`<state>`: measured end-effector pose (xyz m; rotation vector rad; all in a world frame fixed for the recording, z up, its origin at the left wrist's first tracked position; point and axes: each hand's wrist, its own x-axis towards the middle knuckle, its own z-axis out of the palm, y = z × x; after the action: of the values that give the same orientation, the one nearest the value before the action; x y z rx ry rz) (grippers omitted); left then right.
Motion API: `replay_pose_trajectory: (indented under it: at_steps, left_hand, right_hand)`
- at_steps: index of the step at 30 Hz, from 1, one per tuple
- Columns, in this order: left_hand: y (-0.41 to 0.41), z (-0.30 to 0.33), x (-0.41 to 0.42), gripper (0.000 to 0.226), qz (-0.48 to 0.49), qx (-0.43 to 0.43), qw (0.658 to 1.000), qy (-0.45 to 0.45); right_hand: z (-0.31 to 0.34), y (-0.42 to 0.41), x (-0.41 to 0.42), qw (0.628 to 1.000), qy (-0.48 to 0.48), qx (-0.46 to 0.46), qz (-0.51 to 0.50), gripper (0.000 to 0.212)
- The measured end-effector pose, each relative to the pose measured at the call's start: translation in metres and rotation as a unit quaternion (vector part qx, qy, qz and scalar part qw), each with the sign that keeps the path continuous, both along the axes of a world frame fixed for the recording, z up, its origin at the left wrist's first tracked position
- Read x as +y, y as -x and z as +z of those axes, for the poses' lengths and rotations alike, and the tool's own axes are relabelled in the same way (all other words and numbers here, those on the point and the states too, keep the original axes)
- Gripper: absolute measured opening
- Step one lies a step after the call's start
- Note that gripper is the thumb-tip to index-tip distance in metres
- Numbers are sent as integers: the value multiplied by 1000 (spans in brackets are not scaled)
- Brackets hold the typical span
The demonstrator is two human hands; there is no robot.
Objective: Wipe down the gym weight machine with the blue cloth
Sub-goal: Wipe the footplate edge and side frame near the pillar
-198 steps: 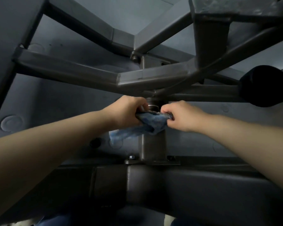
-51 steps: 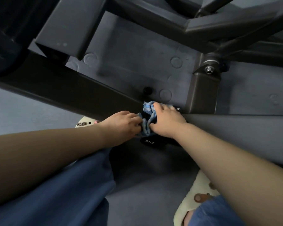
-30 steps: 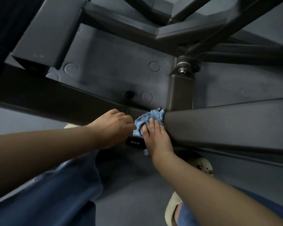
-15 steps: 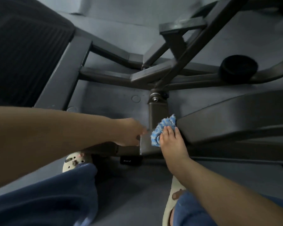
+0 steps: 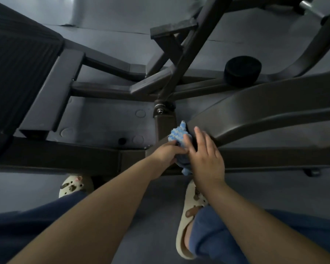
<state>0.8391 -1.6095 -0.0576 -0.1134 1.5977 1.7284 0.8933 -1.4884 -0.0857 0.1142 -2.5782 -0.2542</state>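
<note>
Cloth bunched, long axis upright, tip pointing up along post. Left hand grasping lower part; right hand flat, fingers straight, alongside.

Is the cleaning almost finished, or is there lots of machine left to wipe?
Nothing looks clearly finished. Right now the left hand grips the blue cloth against the short post at the frame's joint, with the right hand open beside it. Probably left: the long floor bar, slanted arm and upper bars.
</note>
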Motion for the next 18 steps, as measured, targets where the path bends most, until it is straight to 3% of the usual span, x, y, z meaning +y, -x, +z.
replay_pose_trajectory:
  at_steps: [2,4,5,6,7,8,10,11,12,13,18]
  left_hand:
    - [-5,-4,1,19,1,-2,1000,0]
    - [-6,-7,2,47,2,30,999,23]
    - [-6,-8,3,56,-9,42,999,31]
    - [-4,-11,3,51,-20,58,997,38]
    - [-5,-10,2,48,-37,76,995,48]
    - [-6,-11,1,50,-54,93,992,67]
    - [-7,-9,0,59,-97,147,976,132]
    - [-8,-10,0,64,-127,184,959,173]
    - [-8,-10,0,67,-158,216,940,214]
    - [-7,-10,1,68,-182,250,920,241]
    - [3,-14,5,71,-221,265,889,301]
  right_hand:
    - [-3,-6,-5,995,53,75,-38,49]
    - [-1,-12,-14,977,144,100,-125,46]
    - [-1,-11,-17,950,226,98,-194,49]
    - [-4,-7,-19,896,339,72,-279,51]
    - [-7,-3,-21,808,464,32,-361,48]
    - [-9,1,-22,690,595,8,-413,41]
    - [-7,7,-23,434,803,-13,-409,20]
    - [-5,9,-23,344,859,-27,-378,12]
    - [-5,11,-23,304,885,-27,-352,12]
    - [-6,13,-24,294,895,-32,-335,15]
    - [-6,15,-23,273,907,-147,-286,36]
